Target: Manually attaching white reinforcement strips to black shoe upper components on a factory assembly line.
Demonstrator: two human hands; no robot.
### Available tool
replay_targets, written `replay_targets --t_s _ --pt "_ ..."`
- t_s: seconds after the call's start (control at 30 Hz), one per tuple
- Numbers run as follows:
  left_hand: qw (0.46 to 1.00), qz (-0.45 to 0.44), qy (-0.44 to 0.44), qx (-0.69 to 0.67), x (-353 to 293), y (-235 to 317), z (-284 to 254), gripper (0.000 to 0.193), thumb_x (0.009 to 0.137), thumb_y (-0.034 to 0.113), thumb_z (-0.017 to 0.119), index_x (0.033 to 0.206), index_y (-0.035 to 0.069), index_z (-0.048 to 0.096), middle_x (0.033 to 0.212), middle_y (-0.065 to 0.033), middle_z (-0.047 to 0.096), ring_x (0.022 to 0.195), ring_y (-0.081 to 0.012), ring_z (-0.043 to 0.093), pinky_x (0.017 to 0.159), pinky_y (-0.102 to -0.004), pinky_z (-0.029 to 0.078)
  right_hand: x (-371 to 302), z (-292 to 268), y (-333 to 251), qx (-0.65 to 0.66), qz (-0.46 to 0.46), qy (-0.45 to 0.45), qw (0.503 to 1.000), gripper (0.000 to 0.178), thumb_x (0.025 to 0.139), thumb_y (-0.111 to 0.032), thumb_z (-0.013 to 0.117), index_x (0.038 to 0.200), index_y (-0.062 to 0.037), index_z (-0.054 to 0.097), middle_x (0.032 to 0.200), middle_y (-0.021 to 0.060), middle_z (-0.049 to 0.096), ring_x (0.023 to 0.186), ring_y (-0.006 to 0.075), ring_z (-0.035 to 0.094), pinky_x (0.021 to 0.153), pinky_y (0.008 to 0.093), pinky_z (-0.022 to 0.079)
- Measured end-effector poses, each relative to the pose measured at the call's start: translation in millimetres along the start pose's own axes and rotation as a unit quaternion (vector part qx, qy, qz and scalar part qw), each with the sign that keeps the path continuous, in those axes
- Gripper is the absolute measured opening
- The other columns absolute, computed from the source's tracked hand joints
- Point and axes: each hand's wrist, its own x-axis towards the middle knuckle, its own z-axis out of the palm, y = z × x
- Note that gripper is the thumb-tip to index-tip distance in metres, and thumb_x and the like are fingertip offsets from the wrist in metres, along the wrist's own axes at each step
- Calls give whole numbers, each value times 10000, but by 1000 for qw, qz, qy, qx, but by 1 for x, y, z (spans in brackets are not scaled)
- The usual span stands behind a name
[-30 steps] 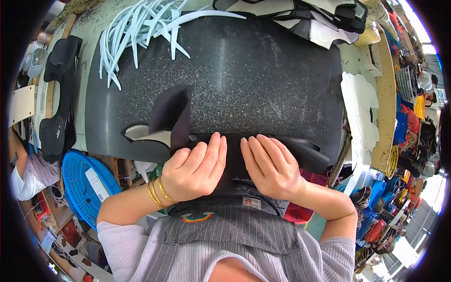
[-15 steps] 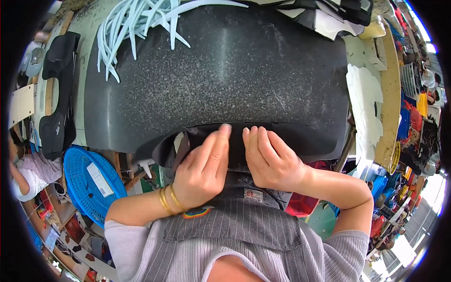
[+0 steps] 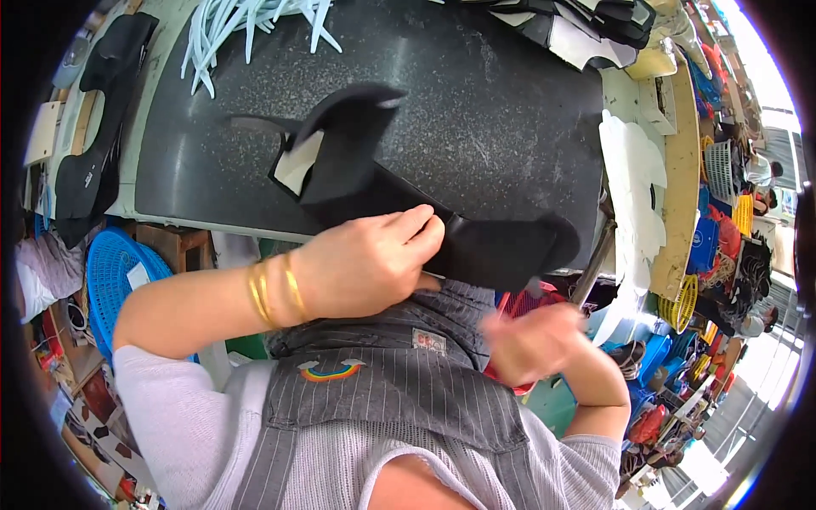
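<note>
My left hand is closed on a long, shaped piece of black sheet material, pinching its near edge around the middle. The piece is lifted at the near edge of a dark, speckled work mat. Its left end curls upward and shows a pale patch, while the other end stretches out to the right. Apart from the piece, my right hand is lower and to the right, close to the front of my apron. Motion smears its fingers, so I cannot make out whether it holds anything.
Light blue strips lie at the mat's far left. A pile of black and white pieces sits far right, with white cut sheets along the right edge. More black shaped pieces and blue baskets are at left.
Both hands were pressing at the mat's near edge on the folded black sheet. Now the piece is raised and opened out in my left hand, and my right hand has come off toward my body.
</note>
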Motion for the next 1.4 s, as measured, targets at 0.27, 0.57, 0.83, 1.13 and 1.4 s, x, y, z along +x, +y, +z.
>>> replay_targets --t_s 0.27,0.57,0.83,1.13,1.4 --pt "983 -134 117 47 10 23 26 409 695 150 688 1064 -24 662 1041 -125 610 1058 -270 599 839 -311 548 23 44 8 110 267 -102 952 386 690 -261 792 946 5 682 999 143 614 909 316 585 790 411 512" --pt "972 -191 135 2 16 27 31 405 661 63 682 1040 -69 631 1155 -146 615 1009 -300 590 874 -372 516 22 44 8 130 304 -92 939 541 732 -287 762 1138 50 644 1232 176 576 1051 293 571 880 402 506" --pt "969 -157 189 -22 8 24 41 375 681 33 651 1048 -43 637 1140 -164 645 1003 -286 608 834 -364 513 21 45 6 113 293 -81 946 519 634 -277 793 1047 17 683 1216 202 587 1004 322 598 851 400 519" --pt "990 -111 89 15 24 32 30 291 741 76 666 992 -62 618 1143 -174 608 1008 -298 579 819 -379 501 11 39 19 143 296 -88 940 572 693 -263 766 1109 108 638 1267 230 557 1069 326 569 919 402 502" --pt "897 -343 163 -228 40 32 30 131 956 100 557 998 -23 577 864 -192 606 815 -373 578 719 -439 476 18 38 21 132 303 -79 940 638 715 -327 756 1132 132 604 1243 248 569 1021 336 577 918 395 486"
